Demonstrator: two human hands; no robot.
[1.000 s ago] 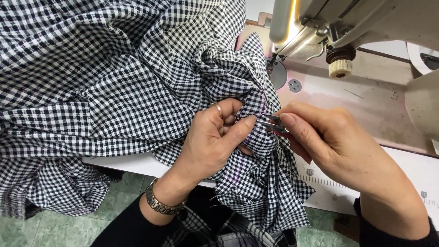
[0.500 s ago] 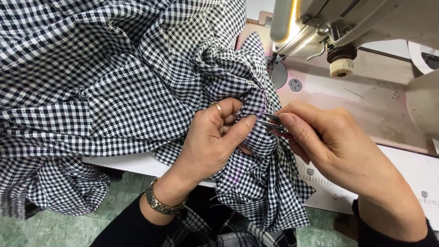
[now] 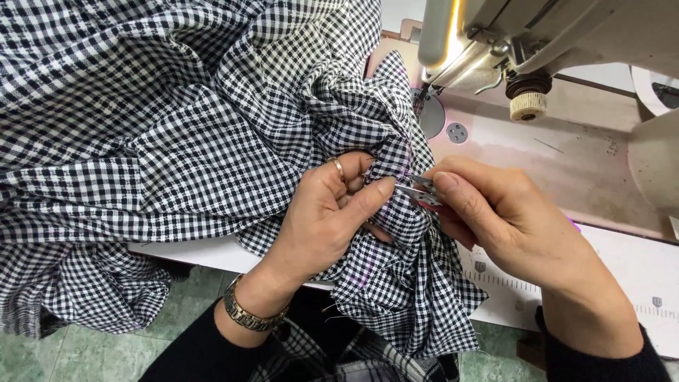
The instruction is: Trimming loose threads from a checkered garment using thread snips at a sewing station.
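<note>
A fold of the black-and-white checked fabric (image 3: 212, 141), heaped on the surface beside the sewing machine (image 3: 566, 42), is pinched closed in the left hand (image 3: 332, 212) while small metal snips (image 3: 421, 191), clasped in the right hand (image 3: 509, 219), are set against it, so thread trimming is judged underway, calling for a steady, taut hold.

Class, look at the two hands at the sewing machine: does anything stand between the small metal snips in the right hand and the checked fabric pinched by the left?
Nothing visible does. The right hand holds the snips with their tips right at the fold of checked fabric, which the left hand pinches beside them.
</note>
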